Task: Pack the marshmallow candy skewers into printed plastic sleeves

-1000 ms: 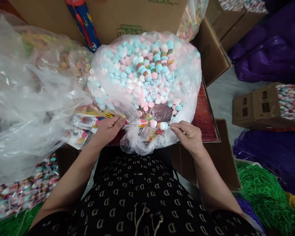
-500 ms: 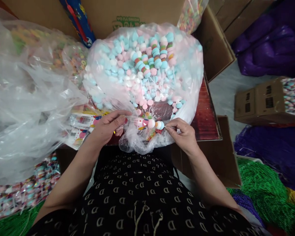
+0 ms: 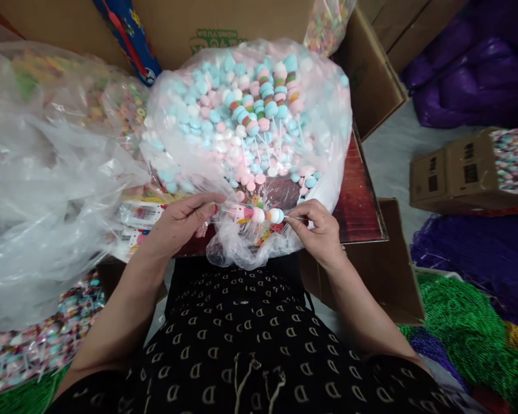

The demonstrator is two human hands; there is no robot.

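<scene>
Between my hands lies a candy skewer (image 3: pixel 277 215) of pink, white and blue pieces, its left part inside a printed clear wrapper (image 3: pixel 243 214). My left hand (image 3: pixel 183 223) pinches the wrapper's left end between thumb and fingers. At the other end my right hand (image 3: pixel 316 230) is closed on the thin stick. Just beyond is a large clear bag (image 3: pixel 332 146) full of pastel candies, with several finished candy skewers (image 3: pixel 265 100) lying on top. Small ring candies (image 3: pixel 276 227) show in the bag's folds under the skewer.
Flat printed wrappers (image 3: pixel 140 214) lie left on the red-brown table (image 3: pixel 362 201). Another bag (image 3: pixel 34 190) bulges at the far left. Cardboard boxes (image 3: pixel 449 172) stand right, beside green strands (image 3: pixel 461 322) and purple strands (image 3: pixel 470 259). Wrapped candies (image 3: pixel 38 345) are piled at lower left.
The wrapper has come farther over the candies from the left. My left hand has shifted slightly left; my right hand still grips the stick. The whole view has moved a little.
</scene>
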